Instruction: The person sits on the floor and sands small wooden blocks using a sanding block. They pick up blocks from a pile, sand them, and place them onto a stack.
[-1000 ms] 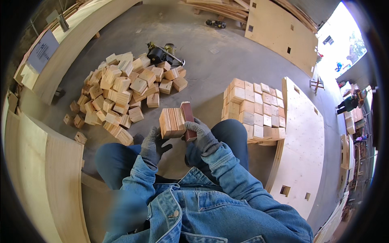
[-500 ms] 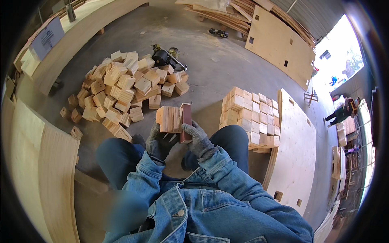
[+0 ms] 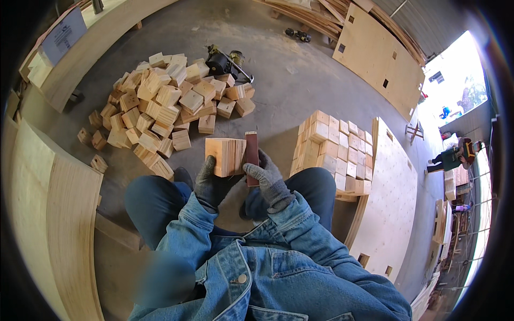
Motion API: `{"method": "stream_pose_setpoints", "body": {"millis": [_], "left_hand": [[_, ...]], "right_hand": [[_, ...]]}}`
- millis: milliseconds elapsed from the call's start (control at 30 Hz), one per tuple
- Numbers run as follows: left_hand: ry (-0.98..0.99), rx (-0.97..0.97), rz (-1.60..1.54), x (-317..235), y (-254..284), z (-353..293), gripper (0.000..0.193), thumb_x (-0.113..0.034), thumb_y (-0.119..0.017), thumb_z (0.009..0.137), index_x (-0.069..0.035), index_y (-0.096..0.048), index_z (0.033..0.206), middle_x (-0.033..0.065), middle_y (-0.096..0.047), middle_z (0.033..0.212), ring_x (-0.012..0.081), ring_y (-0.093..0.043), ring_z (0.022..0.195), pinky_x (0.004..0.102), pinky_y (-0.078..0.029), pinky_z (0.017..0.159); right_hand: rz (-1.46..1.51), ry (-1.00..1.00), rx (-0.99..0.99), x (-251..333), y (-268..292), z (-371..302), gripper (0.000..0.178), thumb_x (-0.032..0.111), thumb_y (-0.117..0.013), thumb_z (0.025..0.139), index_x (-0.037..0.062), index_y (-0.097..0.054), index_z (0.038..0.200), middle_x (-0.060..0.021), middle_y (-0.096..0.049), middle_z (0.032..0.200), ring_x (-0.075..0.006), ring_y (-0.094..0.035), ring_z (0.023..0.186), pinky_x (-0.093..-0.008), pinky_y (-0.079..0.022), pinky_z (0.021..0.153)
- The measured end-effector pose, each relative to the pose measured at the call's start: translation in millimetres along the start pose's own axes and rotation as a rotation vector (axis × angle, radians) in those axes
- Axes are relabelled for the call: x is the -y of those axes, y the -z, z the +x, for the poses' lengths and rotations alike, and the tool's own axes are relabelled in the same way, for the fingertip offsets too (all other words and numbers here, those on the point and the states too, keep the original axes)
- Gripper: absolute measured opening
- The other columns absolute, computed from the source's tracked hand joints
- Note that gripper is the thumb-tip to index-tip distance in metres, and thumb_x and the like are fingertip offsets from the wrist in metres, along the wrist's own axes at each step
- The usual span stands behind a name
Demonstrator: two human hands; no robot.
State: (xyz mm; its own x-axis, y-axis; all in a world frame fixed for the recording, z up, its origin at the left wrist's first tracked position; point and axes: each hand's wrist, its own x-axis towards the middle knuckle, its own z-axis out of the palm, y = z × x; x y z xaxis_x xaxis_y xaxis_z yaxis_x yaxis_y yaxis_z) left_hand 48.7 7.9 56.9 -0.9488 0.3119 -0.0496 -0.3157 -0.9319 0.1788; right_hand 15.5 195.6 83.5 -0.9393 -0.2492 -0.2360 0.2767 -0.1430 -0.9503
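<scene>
The grey floor (image 3: 278,80) is partly hidden by a block pile (image 3: 168,97). Before the knees (image 3: 313,187), one wooden block (image 3: 225,157) is gripped by the left hand (image 3: 210,187), its fingers mostly concealed. A reddish-brown bar (image 3: 251,148) is gripped by the right hand (image 3: 271,186); bar-to-block contact cannot be determined.

Left hand (image 3: 212,184), grey-gloved, supports a layered wooden block (image 3: 220,155), thumb at its left side, fingers beneath. Right hand (image 3: 269,182), gloved too, grips an upright red-brown bar (image 3: 251,152) just beside the block; contact between the two unclear. Beyond the left fingers: loose pile of blocks (image 3: 168,96) on grey floor (image 3: 278,107), black tool (image 3: 218,64) at its far edge. Right of the right fingers: neat stack of blocks (image 3: 327,150), then, farther out, pale plywood panel (image 3: 388,198).
</scene>
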Motion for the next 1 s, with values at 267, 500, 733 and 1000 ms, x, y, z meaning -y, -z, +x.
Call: {"method": "stream_pose_setpoints", "body": {"millis": [267, 500, 733, 1000], "left_hand": [[-0.003, -0.155, -0.087, 3.1, 32.9, 7.0, 0.072, -0.053, -0.062, 0.1, -0.007, -0.043, 0.153, 0.0171, -0.054, 0.147, 0.0338, -0.054, 0.134, 0.0536, -0.043, 0.115], [0.034, -0.223, -0.085, 4.0, 30.1, 5.8, 0.065, -0.049, -0.061, 0.101, -0.01, -0.047, 0.15, 0.0139, -0.058, 0.145, 0.0321, -0.057, 0.13, 0.0526, -0.046, 0.112], [0.031, -0.26, -0.049, 4.1, 25.4, 6.5, 0.069, -0.053, -0.065, 0.097, -0.01, -0.049, 0.149, 0.0115, -0.061, 0.14, 0.0295, -0.06, 0.124, 0.0472, -0.049, 0.108], [0.028, -0.262, -0.09, 3.1, 31.9, 9.0, 0.065, -0.047, -0.064, 0.1, -0.007, -0.047, 0.149, 0.0153, -0.058, 0.142, 0.0329, -0.059, 0.129, 0.0512, -0.047, 0.112]], "right_hand": [[-0.52, 0.14, -0.114, 30.7, 21.5, 5.0, 0.099, 0.023, -0.09, 0.079, -0.0036, -0.033, 0.156, -0.0184, -0.056, 0.142, -0.0254, -0.057, 0.126, -0.0355, -0.047, 0.107], [-0.942, 0.122, -0.045, 58.1, -0.3, 9.7, 0.103, 0.026, -0.092, 0.075, -0.0035, -0.035, 0.156, -0.028, -0.054, 0.143, -0.0366, -0.058, 0.13, -0.0409, -0.048, 0.11], [-0.893, 0.2, -0.052, 39.1, 6.3, 22.2, 0.107, 0.027, -0.094, 0.07, -0.002, -0.036, 0.155, -0.028, -0.054, 0.139, -0.041, -0.058, 0.127, -0.0425, -0.048, 0.109], [-1.027, 0.19, -0.009, 48.4, 6.1, 20.3, 0.104, 0.027, -0.091, 0.074, -0.0023, -0.034, 0.156, -0.0269, -0.053, 0.142, -0.0399, -0.056, 0.13, -0.0424, -0.046, 0.112]]}}
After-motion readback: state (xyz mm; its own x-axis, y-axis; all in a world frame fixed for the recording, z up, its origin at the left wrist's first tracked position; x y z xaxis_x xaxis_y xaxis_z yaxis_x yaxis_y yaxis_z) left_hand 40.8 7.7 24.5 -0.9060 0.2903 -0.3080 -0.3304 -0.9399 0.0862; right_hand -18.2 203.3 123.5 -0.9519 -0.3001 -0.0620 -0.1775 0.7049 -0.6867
